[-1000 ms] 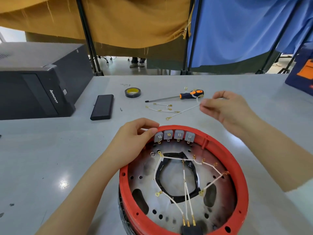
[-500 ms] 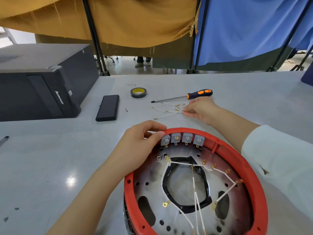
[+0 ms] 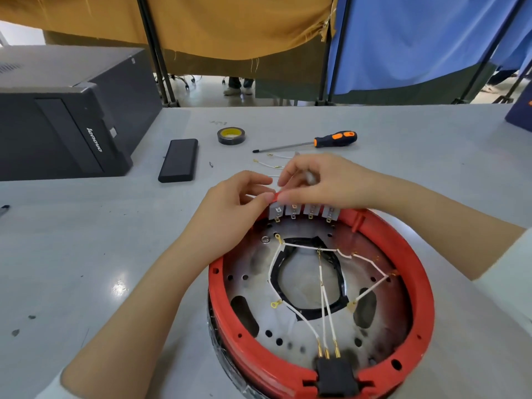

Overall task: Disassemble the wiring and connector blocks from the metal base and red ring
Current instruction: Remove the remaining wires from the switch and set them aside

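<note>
Four grey connector blocks (image 3: 303, 212) sit in a left-to-right row on the far rim of the round red plastic ring (image 3: 414, 269), lower right of centre, gold tabs pointing down toward the perforated metal base (image 3: 311, 286) crossed by white wires (image 3: 322, 286). Left hand (image 3: 230, 214) grips the rim with its thumb against the leftmost block; right hand (image 3: 319, 180) curls its fingers over the row's top edge.

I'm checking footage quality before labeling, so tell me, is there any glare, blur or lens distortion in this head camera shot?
Head view: a bright ceiling-light reflection glares off the table left of the red ring; the right hand shows slight motion blur at its fingertips; the wide-angle lens bows the table's far edge and tilts the curtain poles; the four connector blocks stay fairly sharp.
</note>
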Demonstrator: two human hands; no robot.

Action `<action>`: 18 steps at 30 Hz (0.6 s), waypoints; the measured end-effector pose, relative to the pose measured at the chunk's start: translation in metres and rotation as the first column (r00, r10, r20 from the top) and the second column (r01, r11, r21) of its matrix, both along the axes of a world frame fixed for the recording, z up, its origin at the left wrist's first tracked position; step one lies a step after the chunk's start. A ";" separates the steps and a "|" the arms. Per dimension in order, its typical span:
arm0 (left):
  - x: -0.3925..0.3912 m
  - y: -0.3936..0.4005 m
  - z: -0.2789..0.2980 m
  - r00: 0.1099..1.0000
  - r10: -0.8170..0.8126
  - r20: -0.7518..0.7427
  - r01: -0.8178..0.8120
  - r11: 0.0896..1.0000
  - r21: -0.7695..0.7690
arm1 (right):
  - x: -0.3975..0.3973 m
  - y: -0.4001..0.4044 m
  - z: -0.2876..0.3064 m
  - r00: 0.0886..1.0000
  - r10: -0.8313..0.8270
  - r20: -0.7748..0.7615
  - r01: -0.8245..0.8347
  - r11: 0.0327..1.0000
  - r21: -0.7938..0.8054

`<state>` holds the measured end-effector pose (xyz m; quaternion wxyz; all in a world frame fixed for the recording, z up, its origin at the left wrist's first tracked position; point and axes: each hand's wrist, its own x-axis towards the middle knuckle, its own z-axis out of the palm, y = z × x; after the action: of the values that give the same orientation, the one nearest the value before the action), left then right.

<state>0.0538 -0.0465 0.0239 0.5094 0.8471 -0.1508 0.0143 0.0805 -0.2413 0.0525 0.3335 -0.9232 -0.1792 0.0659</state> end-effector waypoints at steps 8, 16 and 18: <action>-0.002 0.003 0.005 0.998 0.058 0.001 -0.057 0.988 -0.142 | -0.017 0.002 -0.002 0.990 0.028 0.136 0.002 0.977 -0.213; -0.006 0.003 0.006 0.999 -0.044 -0.014 0.044 0.999 -0.031 | -0.028 -0.028 0.001 0.950 -0.176 0.256 0.268 0.882 -0.388; -0.006 0.002 0.004 0.999 -0.049 -0.003 0.049 0.998 0.038 | -0.031 -0.034 0.001 0.937 -0.242 0.253 0.333 0.840 -0.428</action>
<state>0.0473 -0.0441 0.0278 0.4936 0.8527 -0.1712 -0.0018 0.0493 -0.2757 0.0537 0.0906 -0.9942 -0.0478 -0.0320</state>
